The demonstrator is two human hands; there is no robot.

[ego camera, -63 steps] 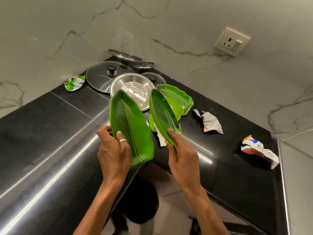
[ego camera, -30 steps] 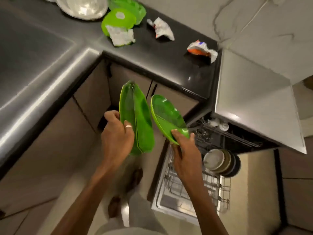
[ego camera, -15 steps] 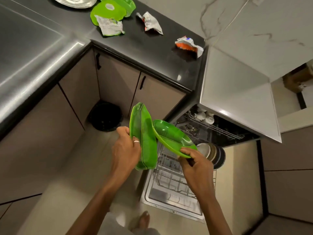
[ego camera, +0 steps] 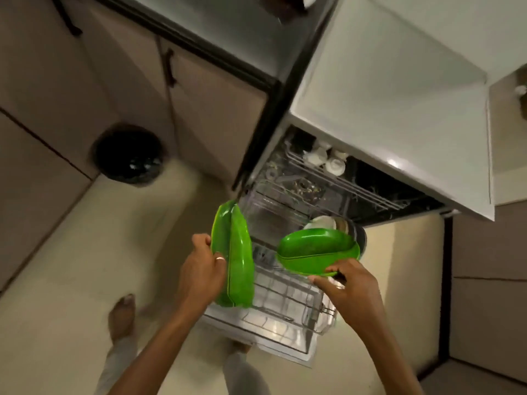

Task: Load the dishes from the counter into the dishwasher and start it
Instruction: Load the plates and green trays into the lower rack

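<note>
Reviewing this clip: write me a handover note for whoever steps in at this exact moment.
Left hand: grips a long green plate upright on its edge, possibly two stacked.
Right hand: pinches the rim of an oval green plate, roughly level, above the lower rack.
Dishwasher: open, lower rack pulled out, bowls standing at its far end; cups in the upper rack.
Done: both plates are at the machine.
Left: slot the plates in, bring any remaining counter dishes (not in view), close, start.
</note>
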